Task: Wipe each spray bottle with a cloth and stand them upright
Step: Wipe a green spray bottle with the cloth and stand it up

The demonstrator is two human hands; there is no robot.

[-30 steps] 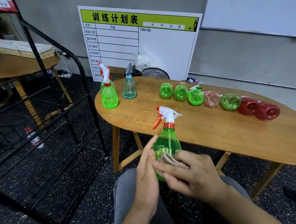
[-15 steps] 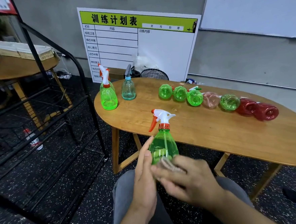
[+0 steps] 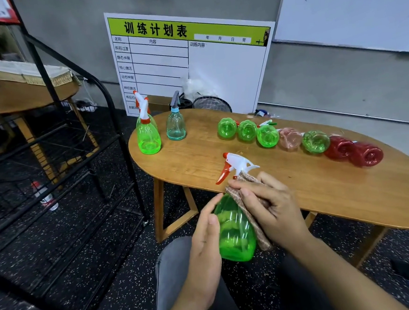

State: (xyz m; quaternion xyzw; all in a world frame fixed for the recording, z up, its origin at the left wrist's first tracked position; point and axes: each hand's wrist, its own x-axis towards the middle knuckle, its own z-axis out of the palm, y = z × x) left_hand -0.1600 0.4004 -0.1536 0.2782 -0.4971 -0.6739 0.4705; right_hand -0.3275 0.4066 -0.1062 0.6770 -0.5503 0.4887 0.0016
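Head-mounted, forward-down, near wooden table (image 3: pixel 347 200)

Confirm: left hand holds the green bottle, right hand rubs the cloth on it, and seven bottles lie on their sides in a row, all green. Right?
Not quite. The left hand holds the green bottle and the right hand presses the cloth on it, but the head view shows the row is mixed: four green, one pink, two red.
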